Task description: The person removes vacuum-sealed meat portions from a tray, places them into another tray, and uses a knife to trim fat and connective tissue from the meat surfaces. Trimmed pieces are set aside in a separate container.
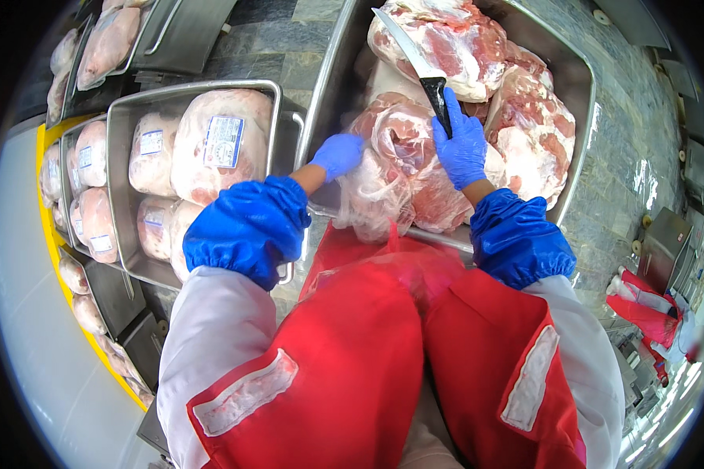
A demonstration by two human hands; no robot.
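Observation:
My right hand (460,148), in a blue glove, is wrapped round the black handle of a knife (408,48). Its long blade points up and to the left, above the meat. At the left, my gloved left hand (339,156) is closed on clear plastic wrap (374,191). That film hangs bunched over the near left side of a large cut of raw meat (422,187). More bare cuts, one at the far side (446,47) and one at the right (532,133), lie in the same deep metal bin (585,86). My left fingertips are partly hidden.
Left of the bin stands another metal bin (276,117) holding several wrapped, labelled meat pieces (246,176). More filled bins line the yellow-edged wall (47,203). Grey tiled floor (626,156) runs along the right, where a person in red and white (645,309) is near metal carts (665,242).

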